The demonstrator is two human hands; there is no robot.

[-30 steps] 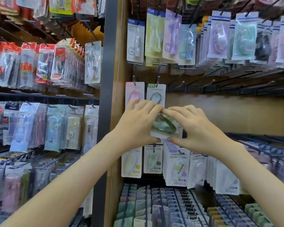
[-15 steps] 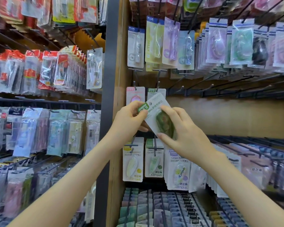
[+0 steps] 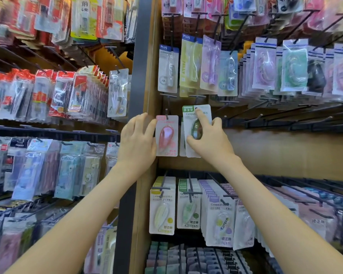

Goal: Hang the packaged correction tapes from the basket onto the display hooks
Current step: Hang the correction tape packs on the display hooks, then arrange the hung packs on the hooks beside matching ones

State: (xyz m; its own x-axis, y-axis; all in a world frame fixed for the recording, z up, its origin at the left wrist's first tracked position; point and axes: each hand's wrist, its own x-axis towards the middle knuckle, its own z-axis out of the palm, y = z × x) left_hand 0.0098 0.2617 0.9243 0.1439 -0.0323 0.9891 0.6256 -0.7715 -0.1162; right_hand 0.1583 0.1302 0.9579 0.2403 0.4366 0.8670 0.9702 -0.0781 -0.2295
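To your far left hang glossy red-carded blister packs (image 3: 38, 91), their plastic creased and shiny, bordered by a flat dark grey upright post (image 3: 142, 56). Your left hand (image 3: 137, 141) is spread wide with relaxed fingers, its fingertips touching the left edge of a pink correction tape package (image 3: 166, 135). This is a flat rectangular card with a rounded, teardrop-shaped clear blister, and it hangs upright on a thin black wire hook (image 3: 167, 112).

Just beside it on the right is the green correction tape package (image 3: 190, 123), which has the same card-and-blister build, a green header strip and a dark green oval tape body. Its long axis runs vertically, header up, face toward you. Your right hand (image 3: 212, 141) holds it — thumb on the lower front of the card, index finger stretched up to the hang hole at the top, the other fingers curled at its right edge. Whether it is on a hook is hidden by your finger. Further right, a smooth wooden back panel (image 3: 285, 153) spans the shelf.
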